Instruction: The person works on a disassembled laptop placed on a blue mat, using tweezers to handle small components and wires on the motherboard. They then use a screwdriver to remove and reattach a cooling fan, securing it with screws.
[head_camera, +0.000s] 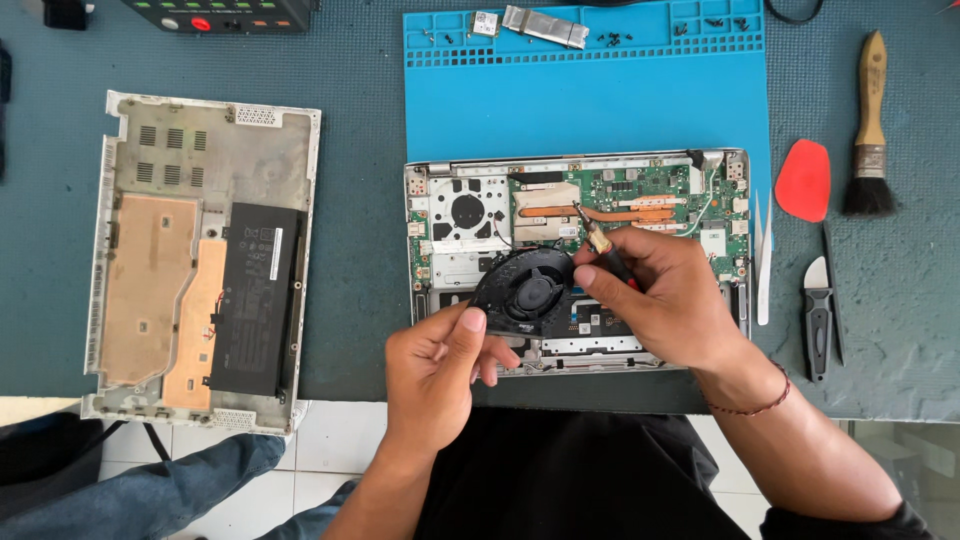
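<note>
An opened laptop lies on a blue mat, its green circuit board and copper heat pipe exposed. My left hand pinches a black round cooling fan by its lower left edge, lifted just above the laptop's front half. My right hand grips a screwdriver with a black handle, tip pointing up-left at the board near the heat pipe. The right fingers also touch the fan's right edge. An empty round fan bay shows at the laptop's left.
The laptop's silver bottom cover with a black battery lies at left. Small screws and metal parts sit along the mat's top. A red pick, brush, tweezers and black tool lie at right.
</note>
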